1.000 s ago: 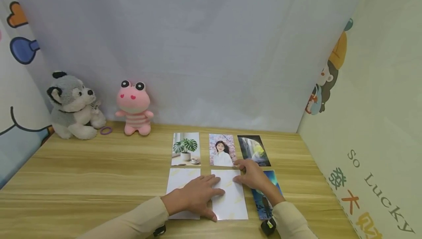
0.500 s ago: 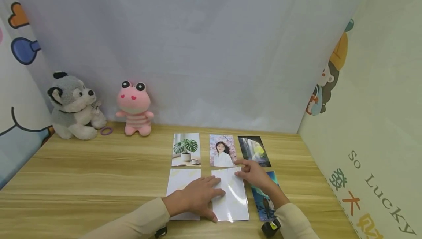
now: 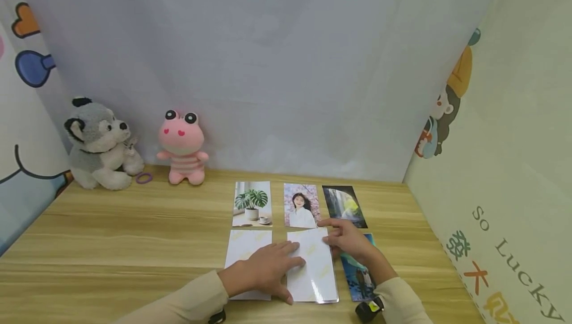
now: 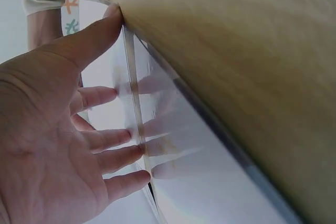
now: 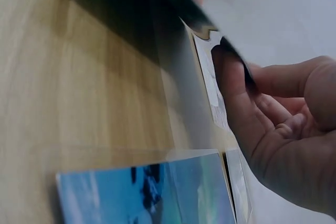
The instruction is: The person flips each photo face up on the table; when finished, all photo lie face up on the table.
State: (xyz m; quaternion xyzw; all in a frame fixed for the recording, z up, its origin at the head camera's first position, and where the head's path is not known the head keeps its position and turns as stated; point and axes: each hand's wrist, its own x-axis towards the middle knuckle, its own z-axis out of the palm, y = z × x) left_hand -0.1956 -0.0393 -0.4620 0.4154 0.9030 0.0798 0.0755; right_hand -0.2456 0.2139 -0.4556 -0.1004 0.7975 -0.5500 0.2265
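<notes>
My right hand [image 3: 350,240] pinches the upper right corner of a face-down photo [image 3: 313,269], whose white back shows. That corner is raised off the table; in the right wrist view the photo's dark underside [image 5: 181,1] hangs over the wood. My left hand [image 3: 263,267] lies with fingers spread at the photo's left edge, the fingertips touching it. The same hand partly covers another white-backed photo [image 3: 250,244] to the left. Right of the lifted photo, a blue picture [image 3: 357,279] lies face up, partly hidden by the right forearm.
Behind stands a row of face-up photos: a potted plant [image 3: 251,205], a portrait [image 3: 302,205] and a waterfall [image 3: 345,207]. A grey plush dog [image 3: 103,145], a pink plush toy [image 3: 182,148] and a purple ring [image 3: 144,178] sit at the back left of the wooden table [image 3: 134,244].
The right hand has shifted slightly right and toward the near side, and the photo's upper right corner has come up with it. The left hand has stayed nearly still.
</notes>
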